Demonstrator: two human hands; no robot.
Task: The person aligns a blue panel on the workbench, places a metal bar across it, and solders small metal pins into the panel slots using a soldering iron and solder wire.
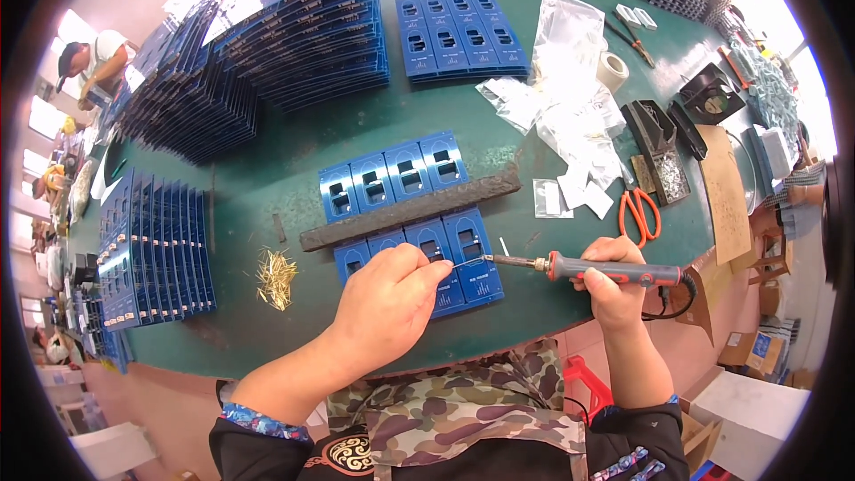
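My right hand (616, 289) is closed around the grey and red handle of a soldering iron (564, 266). The iron's tip points left, over the right end of a blue circuit board panel (481, 283). Pinched in the fingers of my left hand (383, 303) is a thin silvery strand, seemingly solder wire (468, 261), which reaches toward the tip. A long dark bar (410, 212) lies slantwise across the panel, which has several rectangular cutouts. My left hand covers part of the panel's near row. Whether the tip touches the board, I cannot tell.
Tall stacks of blue boards (312, 44) stand at the back left, another stack (156, 249) at left. A pile of gold pins (276, 279) lies left of the panel. Orange-handled scissors (639, 216), plastic bags (570, 80) and a black fan (712, 94) are on the right.
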